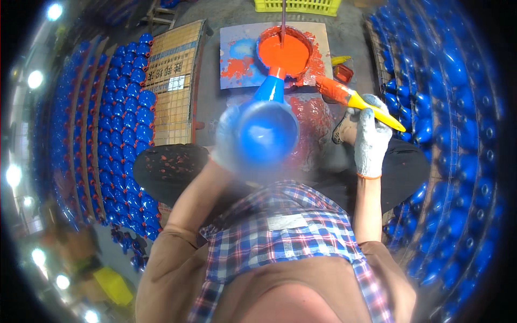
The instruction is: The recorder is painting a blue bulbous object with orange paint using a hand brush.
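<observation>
My left hand (pixel 225 137), in a pale work glove and blurred, is closed round a shiny blue funnel-shaped part (pixel 267 132). Its wide round end faces up toward me, and its narrow neck points away, with an orange-red tip over the near rim of a paint pot (pixel 290 53). Orange-red paint fills the pot, and a thin stick (pixel 283 27) stands in it. My gloved right hand (pixel 371 121) grips a paintbrush (pixel 366 102) by its yellow handle. The paint-covered bristles point left, apart from the blue part.
Beneath the pot lies a paint-stained board (pixel 235 78). Rows of blue parts with red rims (pixel 126 107) stand at left beside a wooden panel (pixel 172 81). More blue parts (pixel 458 124) fill racks at right. A yellow crate (pixel 296 6) is at the far edge; a small red container (pixel 343 74) lies beside the board.
</observation>
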